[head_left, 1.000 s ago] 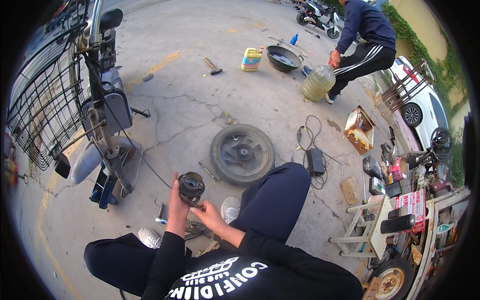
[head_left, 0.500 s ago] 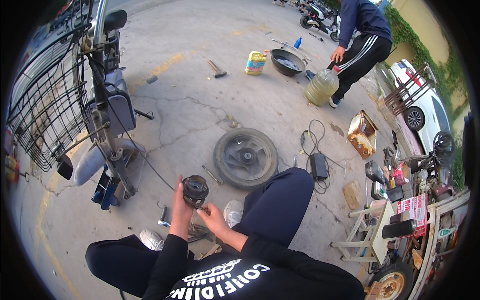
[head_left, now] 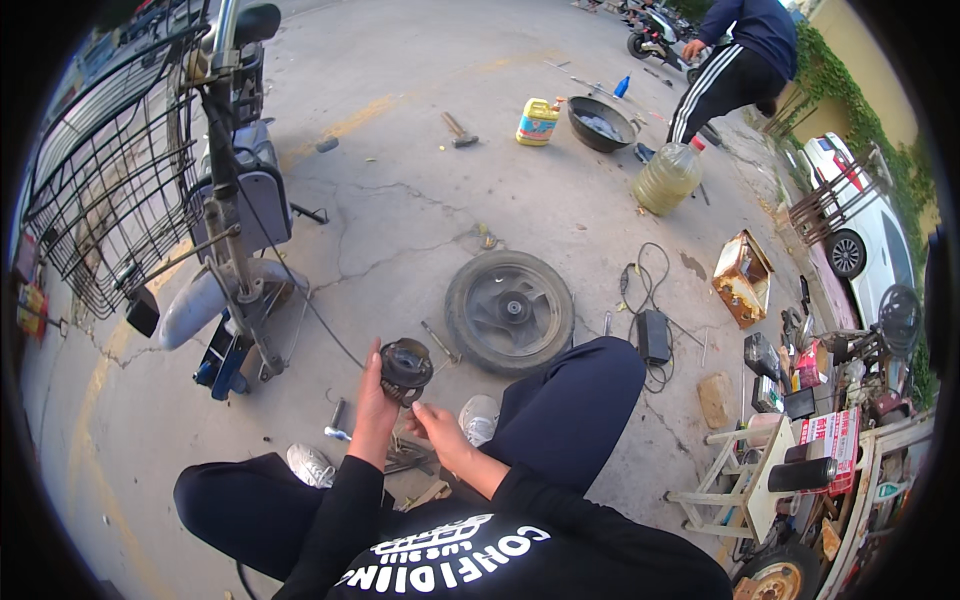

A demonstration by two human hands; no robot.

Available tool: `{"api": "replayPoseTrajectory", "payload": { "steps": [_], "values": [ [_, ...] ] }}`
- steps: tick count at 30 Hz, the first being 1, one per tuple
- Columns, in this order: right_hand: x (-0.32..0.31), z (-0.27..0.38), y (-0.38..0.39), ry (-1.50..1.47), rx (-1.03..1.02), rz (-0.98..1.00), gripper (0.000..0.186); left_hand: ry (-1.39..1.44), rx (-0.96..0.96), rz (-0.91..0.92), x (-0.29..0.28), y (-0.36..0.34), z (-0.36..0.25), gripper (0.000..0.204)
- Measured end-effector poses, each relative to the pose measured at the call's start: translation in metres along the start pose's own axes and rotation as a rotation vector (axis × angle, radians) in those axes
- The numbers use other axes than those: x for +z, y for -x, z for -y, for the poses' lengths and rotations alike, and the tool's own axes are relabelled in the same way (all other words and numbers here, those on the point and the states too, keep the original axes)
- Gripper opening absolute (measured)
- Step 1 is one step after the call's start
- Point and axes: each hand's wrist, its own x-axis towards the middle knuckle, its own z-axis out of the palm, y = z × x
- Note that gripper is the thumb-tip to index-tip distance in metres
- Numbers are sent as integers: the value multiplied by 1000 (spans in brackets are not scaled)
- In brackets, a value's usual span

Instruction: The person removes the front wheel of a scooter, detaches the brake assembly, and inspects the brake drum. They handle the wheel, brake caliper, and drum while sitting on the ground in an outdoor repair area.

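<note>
A round dark drum brake plate (head_left: 406, 366) is held up in front of my lap, with a thin black cable (head_left: 318, 325) running to it from the bike's front end. My left hand (head_left: 374, 408) is closed around its left side, fingers mostly behind it. At the plate's lower edge, my right hand (head_left: 443, 432) pinches with thumb and curled fingers; the exact bit between them is too small to make out. Just beyond lies a black-tyred wheel (head_left: 548, 345) flat on the ground. Some metal parts (head_left: 403, 456) sit below my hands, partly covered by them.
To the left stands the bike (head_left: 222, 215) with a wire basket (head_left: 110, 190) and no wheel in its fork. Ahead are a hammer (head_left: 460, 131), a yellow jug (head_left: 538, 122), a black basin (head_left: 600, 130) and a large bottle (head_left: 666, 178). A stool (head_left: 750, 480) and a charger (head_left: 653, 336) are to the right.
The view has shifted slightly left, so the scene sits further right. The other person has let go of the large bottle and straightened away from it. My hands keep their grip on the brake plate.
</note>
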Motion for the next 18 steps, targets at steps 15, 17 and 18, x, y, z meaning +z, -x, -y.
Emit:
{"api": "replayPoseTrajectory", "payload": {
  "steps": [15, 17, 18],
  "values": [
    [-4, 4, 6, -146, 155, 63, 38, -61, -15, -9, 2, 9, -6, 64],
    [-5, 2, 4, -98, 121, 11, 36, -57, -11, -11, 4, 9, -4, 66],
    [-4, 2, 4, 13, 24, -20, 35, -55, -8, -12, 5, 9, -4, 67]
  ]
}}
